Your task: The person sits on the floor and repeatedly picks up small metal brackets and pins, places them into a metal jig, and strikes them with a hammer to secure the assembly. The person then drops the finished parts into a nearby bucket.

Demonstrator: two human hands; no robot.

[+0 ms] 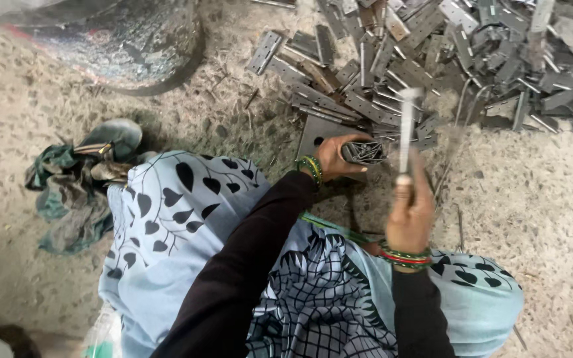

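A stack of flat metal hinge leaves (363, 152) is being held edge-up just above a square steel plate (314, 134) that is lying on the floor (532, 199). The left hand (339, 158) is wrapping its grip tightly around this stack, fingers curling over the top. The right hand (411, 211) is sitting nearer the body and slightly lower in the view, its grip closing firmly around the handle of a hammer (406, 132). The hammer is pointing upward, its head appearing blurred, just to the right of the stack and not touching it.

Directly behind the plate, a large loose pile of hinge leaves (445, 59) is spreading across the floor toward the upper right. Several thin metal pins (459, 229) are lying on the floor to the right of the hands.

Both wrists are wearing green and red bangles (404, 258), and both arms are wearing dark sleeves. The person's lap is being covered by pale blue cloth with a black leaf print (180, 212). To the left, a crumpled green rag (67, 192) is lying against a sandal (111, 138). A large round metal vessel (121, 40) is standing at upper left.
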